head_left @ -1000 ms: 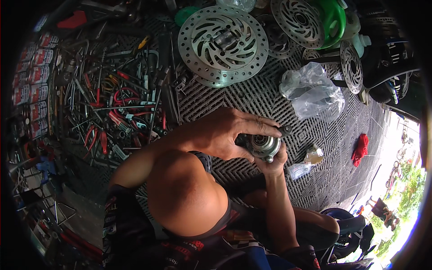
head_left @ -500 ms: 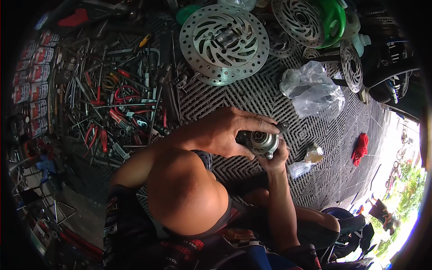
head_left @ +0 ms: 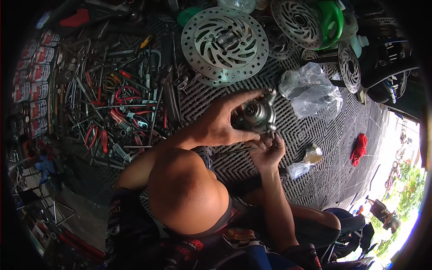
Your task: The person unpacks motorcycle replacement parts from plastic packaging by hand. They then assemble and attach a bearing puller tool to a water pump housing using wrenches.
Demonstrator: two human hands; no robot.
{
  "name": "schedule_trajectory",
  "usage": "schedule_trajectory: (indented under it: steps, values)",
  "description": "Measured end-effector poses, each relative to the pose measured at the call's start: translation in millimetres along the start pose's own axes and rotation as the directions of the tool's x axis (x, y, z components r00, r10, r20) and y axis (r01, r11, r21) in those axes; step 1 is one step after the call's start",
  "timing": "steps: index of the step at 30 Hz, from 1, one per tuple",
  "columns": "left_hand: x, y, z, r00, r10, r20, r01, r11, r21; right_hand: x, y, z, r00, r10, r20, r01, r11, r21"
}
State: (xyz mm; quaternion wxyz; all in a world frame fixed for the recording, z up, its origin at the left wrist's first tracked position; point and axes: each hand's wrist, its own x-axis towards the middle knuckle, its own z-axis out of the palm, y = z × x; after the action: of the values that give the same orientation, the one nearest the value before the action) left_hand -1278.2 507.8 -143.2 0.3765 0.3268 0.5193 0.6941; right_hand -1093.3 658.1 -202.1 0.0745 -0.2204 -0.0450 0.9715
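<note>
My left hand (head_left: pixel 218 121) grips a round metal housing (head_left: pixel 255 116) from its left side, thumb below and fingers over the top. A stepped round boss with a dark bore faces up, and lugs stick out at the upper right and lower right edges. Just under the lower lug is my right hand (head_left: pixel 269 152), its fingers curled and bunched close to the metal. Whether these fingertips pinch the lug or a small piece cannot be made out. The housing is held above the black ribbed mat (head_left: pixel 315 144), near my bare knee (head_left: pixel 186 193).
Several perforated brake discs (head_left: pixel 225 45) lie at the back, with a green jug (head_left: pixel 330 22) by them. Crumpled clear plastic (head_left: pixel 310 90) and a red cloth (head_left: pixel 359 150) are to the right. Pliers, wrenches and other hand tools (head_left: pixel 117 99) cover the left. A person (head_left: pixel 382 213) is outside, far right.
The housing has moved up and slightly left in my left hand and tilted. My right hand has slipped from its right underside to below the lower lug, with the fingers now curled.
</note>
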Motion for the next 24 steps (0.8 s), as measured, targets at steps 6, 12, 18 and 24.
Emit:
schedule_trajectory:
  steps: [6, 12, 18, 24]
  values:
    - [33.5, 42.2, -8.2, 0.949, 0.293, 0.114, -0.307, 0.786, 0.537, 3.8, -22.9, -53.0, 0.864, -0.167, -0.475, -0.100, 0.867, -0.488]
    - [36.9, 46.9, 13.3, 0.976, 0.045, 0.213, -0.197, 0.601, 0.774, 2.5, 68.1, -111.4, 0.797, 0.188, -0.574, -0.452, 0.817, -0.359]
    - [-24.6, 30.9, 21.2, 0.991, -0.072, -0.113, 0.129, 0.743, 0.657, -76.5, 74.9, -166.0, 0.702, 0.262, -0.662, -0.576, 0.755, -0.312]
    - [12.9, 15.3, 21.5, 0.986, 0.026, -0.167, 0.066, 0.853, 0.518, -32.2, 22.2, -172.7, 0.795, 0.041, -0.605, -0.400, 0.785, -0.472]
